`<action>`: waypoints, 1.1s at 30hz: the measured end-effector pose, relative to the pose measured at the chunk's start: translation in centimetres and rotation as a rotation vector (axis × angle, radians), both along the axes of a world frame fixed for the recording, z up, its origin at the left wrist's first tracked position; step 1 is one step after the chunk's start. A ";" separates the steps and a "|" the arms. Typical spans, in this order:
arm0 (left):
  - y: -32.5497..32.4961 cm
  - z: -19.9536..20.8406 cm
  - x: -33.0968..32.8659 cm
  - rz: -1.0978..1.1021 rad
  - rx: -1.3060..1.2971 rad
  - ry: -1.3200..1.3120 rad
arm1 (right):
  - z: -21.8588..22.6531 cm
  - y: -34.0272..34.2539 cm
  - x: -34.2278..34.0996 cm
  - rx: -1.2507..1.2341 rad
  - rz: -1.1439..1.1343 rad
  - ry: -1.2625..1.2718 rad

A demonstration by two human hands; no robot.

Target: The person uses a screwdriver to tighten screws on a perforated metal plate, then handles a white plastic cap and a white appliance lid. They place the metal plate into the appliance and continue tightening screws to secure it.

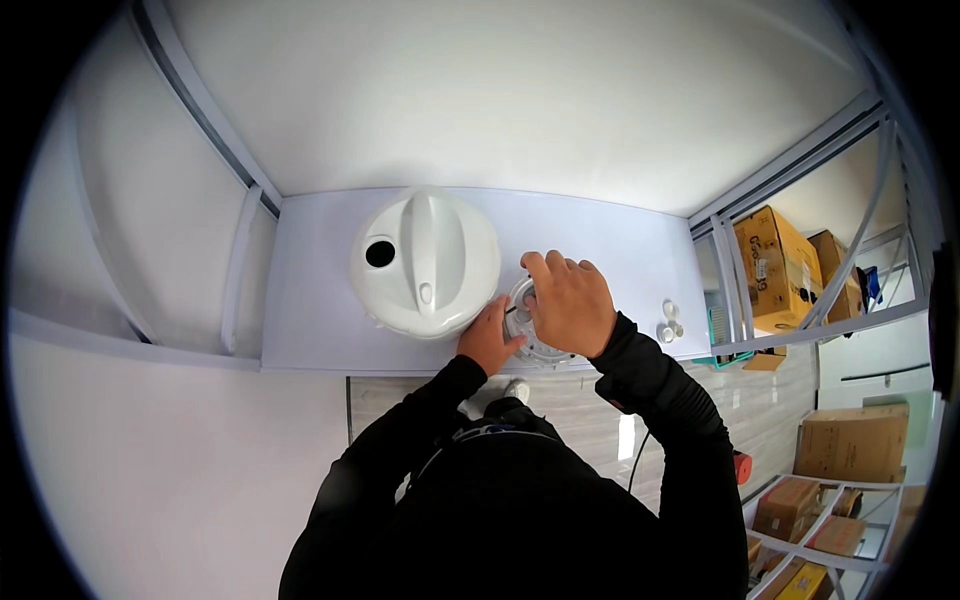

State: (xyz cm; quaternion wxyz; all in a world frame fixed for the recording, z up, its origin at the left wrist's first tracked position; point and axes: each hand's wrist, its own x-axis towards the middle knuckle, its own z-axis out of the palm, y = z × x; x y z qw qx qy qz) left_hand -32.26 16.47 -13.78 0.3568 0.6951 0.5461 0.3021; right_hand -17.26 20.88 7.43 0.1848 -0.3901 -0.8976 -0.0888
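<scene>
Right of one smooth white plastic dome (452,250) with a moulded handle, one clear round plastic part (543,351) is being grasped at its dome-side edge by the left hand (489,338) and covered by the curled right hand (573,308), whose grip is being hidden; at least three small white cylinders (669,308) are being supported farther right.

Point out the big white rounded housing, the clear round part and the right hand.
White rounded housing (425,258): head view, on its central raised ridge.
Clear round part (541,349): head view, on its near side.
Right hand (572,303): head view, on its back.
</scene>
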 end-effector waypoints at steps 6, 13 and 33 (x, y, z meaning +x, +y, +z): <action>0.3 -0.7 -0.2 -0.023 0.037 0.031 | 0.0 -0.5 -0.8 -0.171 -0.275 -0.226; 0.3 -0.7 -0.1 -0.020 0.024 0.065 | -0.4 -0.6 -0.9 -0.175 -0.247 -0.186; -0.1 -0.7 0.5 0.004 0.159 0.094 | 0.9 -1.9 -0.1 -0.066 -0.298 0.036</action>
